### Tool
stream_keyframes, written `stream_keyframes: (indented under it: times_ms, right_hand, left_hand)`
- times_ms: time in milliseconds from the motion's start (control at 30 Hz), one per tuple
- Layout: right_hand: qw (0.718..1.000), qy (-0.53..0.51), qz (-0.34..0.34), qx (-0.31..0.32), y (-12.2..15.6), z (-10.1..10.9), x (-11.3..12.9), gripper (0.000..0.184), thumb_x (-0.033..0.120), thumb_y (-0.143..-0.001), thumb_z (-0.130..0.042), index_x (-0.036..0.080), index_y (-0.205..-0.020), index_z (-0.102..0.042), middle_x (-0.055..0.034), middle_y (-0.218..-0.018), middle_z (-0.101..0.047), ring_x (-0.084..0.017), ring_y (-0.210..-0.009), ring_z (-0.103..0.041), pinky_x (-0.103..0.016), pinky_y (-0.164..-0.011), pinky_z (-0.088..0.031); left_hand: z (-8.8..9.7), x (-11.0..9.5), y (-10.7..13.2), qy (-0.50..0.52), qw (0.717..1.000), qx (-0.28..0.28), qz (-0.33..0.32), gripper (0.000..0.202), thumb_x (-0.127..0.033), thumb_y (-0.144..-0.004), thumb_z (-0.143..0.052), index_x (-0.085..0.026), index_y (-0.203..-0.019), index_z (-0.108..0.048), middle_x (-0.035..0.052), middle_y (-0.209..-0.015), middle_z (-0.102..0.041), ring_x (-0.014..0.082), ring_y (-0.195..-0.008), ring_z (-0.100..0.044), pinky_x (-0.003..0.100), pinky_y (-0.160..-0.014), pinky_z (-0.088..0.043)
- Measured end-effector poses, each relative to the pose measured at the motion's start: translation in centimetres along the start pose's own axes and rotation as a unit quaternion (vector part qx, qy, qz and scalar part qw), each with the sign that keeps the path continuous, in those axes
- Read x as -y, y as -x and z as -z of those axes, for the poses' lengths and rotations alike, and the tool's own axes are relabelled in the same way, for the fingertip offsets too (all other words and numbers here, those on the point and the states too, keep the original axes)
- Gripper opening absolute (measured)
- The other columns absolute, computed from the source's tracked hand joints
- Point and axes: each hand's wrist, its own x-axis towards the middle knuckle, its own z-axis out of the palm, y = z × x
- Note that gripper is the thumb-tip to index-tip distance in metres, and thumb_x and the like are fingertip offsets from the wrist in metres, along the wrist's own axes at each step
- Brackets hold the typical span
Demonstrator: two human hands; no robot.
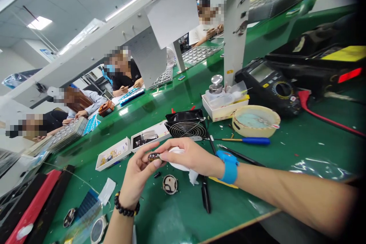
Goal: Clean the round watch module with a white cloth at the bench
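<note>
- Lower left of the green tabletop (314, 152): we log a round watch (97, 229) and, just beyond it, a smaller metal case (69, 217).
- Left hand (137, 175), bead bracelet (126, 206) at its wrist: clamped, thumb and fingers pinching a small round part (154, 156), held up off the tabletop between both hands.
- Handling, our judgement: the part looks light, stiff and fragile. Its smooth edge may slip, so we would take hold by the rim and keep off the face.
- Right hand (188, 156), blue wristband (228, 166) above it: closed on a white tissue (178, 159), fingers reaching toward the part; we cannot tell whether they touch it.
- Below the hands: an open watch body (170, 184), with a black tool (206, 198) to its right.
- Beyond the hands: two white trays (112, 154) (145, 135), then a caged fan (186, 124).
- Far right: a blue screwdriver (251, 140), a round dish (256, 121) and a multimeter (268, 85).
</note>
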Motion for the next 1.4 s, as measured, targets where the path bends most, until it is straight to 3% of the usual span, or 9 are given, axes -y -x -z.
stream_keyframes:
  times_ms: [600, 900, 1400]
  right_hand:
    - [0.997, -0.032, -0.063, 0.019, -0.62, 0.42, -0.89, 0.031, 0.046, -0.079, -0.074, 0.019, -0.095, -0.075, -0.0036, -0.091, -0.074, -0.020, -0.088, -0.067, -0.032, -0.080, -0.052]
    - [0.998, -0.014, -0.059, 0.001, -0.53, 0.36, -0.43, 0.028, 0.043, -0.079, -0.073, 0.019, -0.093, -0.075, -0.0045, -0.091, -0.075, -0.022, -0.089, -0.068, -0.037, -0.085, -0.053]
    - [0.999, 0.001, -0.038, -0.007, -0.33, 0.37, -0.20, 0.024, 0.040, -0.083, -0.070, 0.021, -0.097, -0.076, -0.0025, -0.096, -0.074, -0.021, -0.094, -0.066, -0.033, -0.085, -0.051]
  left_hand:
    - [0.16, 0.20, -0.20, -0.018, 1.000, -0.003, 0.012, 0.041, -0.022, -0.085, -0.074, -0.022, -0.125, -0.063, 0.0070, -0.104, -0.076, 0.0185, -0.096, -0.071, 0.029, -0.089, -0.058]
    - [-0.25, 0.04, -0.29, -0.041, 0.999, -0.016, 0.009, 0.038, -0.025, -0.084, -0.075, -0.020, -0.121, -0.066, 0.0084, -0.106, -0.076, 0.0204, -0.096, -0.071, 0.032, -0.090, -0.058]
    - [-0.81, -0.23, -0.33, -0.109, 0.992, -0.066, -0.015, 0.044, -0.030, -0.085, -0.074, -0.021, -0.127, -0.063, 0.0096, -0.114, -0.073, 0.0218, -0.100, -0.070, 0.032, -0.091, -0.057]
